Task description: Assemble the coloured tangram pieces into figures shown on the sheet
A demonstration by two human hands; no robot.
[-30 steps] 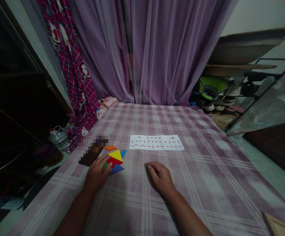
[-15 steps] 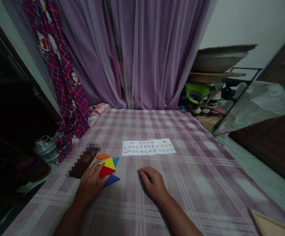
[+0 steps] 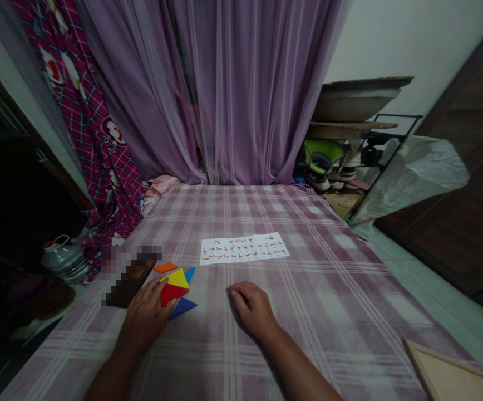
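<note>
A small heap of coloured flat puzzle pieces lies on the purple checked cloth (image 3: pixel 316 289): a red triangle (image 3: pixel 172 292), a yellow triangle (image 3: pixel 177 277), a blue triangle (image 3: pixel 182 306) and an orange piece (image 3: pixel 165 267). My left hand (image 3: pixel 144 319) rests on the heap's left side, fingertips on the red triangle. My right hand (image 3: pixel 253 309) lies loosely curled on the cloth to the right of the pieces, holding nothing. A white sheet (image 3: pixel 244 248) printed with small red figures lies just beyond both hands.
A dark flat object (image 3: pixel 129 282) lies left of the pieces. A light wooden frame (image 3: pixel 450 376) shows at the lower right corner. Purple curtains (image 3: pixel 225 89) hang behind the table. A water jug (image 3: pixel 62 259) stands on the floor at left, a rack with shoes (image 3: pixel 341 167) at right.
The view has swung to the right and slightly down. My left hand stays on the puzzle pieces and my right hand stays resting on the cloth.
</note>
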